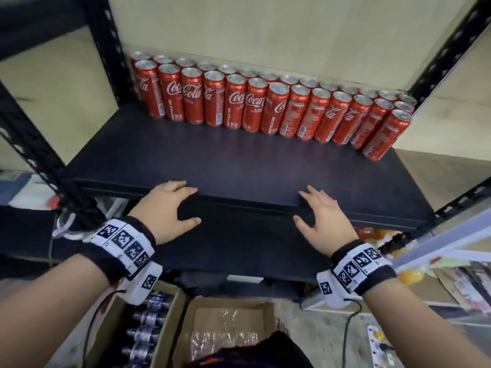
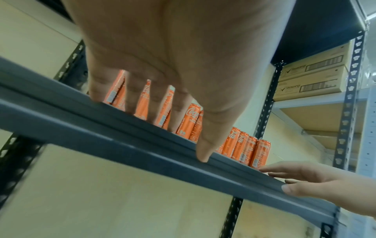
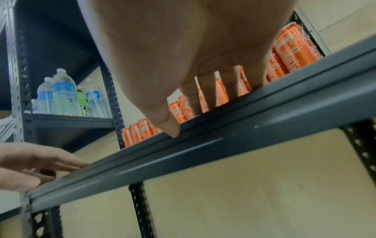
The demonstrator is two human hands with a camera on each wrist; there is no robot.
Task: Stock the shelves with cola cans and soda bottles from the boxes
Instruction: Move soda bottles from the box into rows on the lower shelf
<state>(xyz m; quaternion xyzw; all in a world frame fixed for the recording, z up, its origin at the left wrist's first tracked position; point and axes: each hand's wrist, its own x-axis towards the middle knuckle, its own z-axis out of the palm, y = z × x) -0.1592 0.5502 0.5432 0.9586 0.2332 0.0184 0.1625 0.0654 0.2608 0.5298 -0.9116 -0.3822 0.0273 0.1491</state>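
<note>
Down by your left arm a box (image 1: 159, 338) holds bottles (image 1: 144, 328). Your left hand (image 1: 166, 208) is over the front edge of the dark shelf (image 1: 239, 160), fingers spread and loose, holding nothing. The red cans (image 1: 255, 104) stand in two rows at the back of that shelf. Your right hand (image 1: 322, 221) is at the same edge, fingers spread too, holding nothing.

The far row of cola cans (image 1: 268, 75) stands behind the near row, so only its tops show. In each wrist view the hands' own fingers (image 2: 158, 103) cover several cans. The bottles (image 1: 148, 322) in the near left box (image 1: 170, 325) are blurred, their labels unreadable.
</note>
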